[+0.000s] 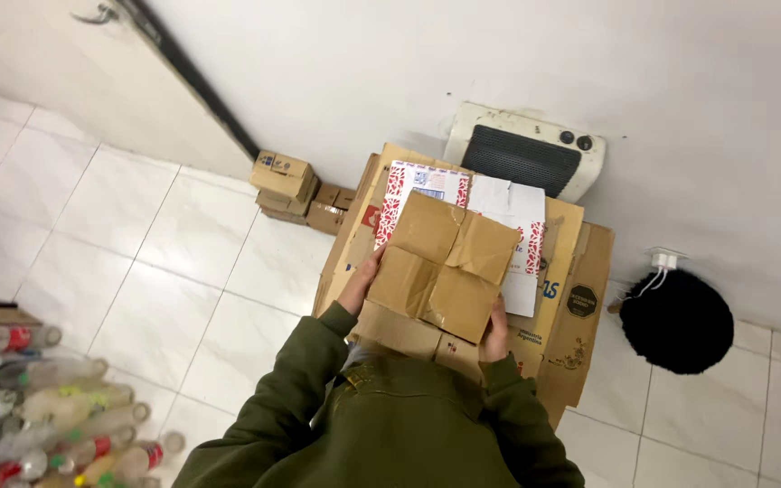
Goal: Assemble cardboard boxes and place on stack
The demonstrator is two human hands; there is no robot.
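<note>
Both hands are gripping a flattened brown cardboard box (440, 271) at centre frame, the left hand (361, 282) on its left edge, the right hand (497, 331) at its lower right corner. It is lying atop a stack of flattened boxes (571, 298), seemingly added but not yet let go; small boxes (286, 181) are waiting by the wall, upper left.

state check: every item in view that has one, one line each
Creased brown cardboard piece: flattened, held at both edges.
Left hand: gripping its left edge.
Right hand: gripping its lower right edge.
Stack of flattened cardboard boxes: piled flat underneath.
Small brown boxes: closed, stacked by wall.
Clear plastic bottles: lying down, capped.
</note>
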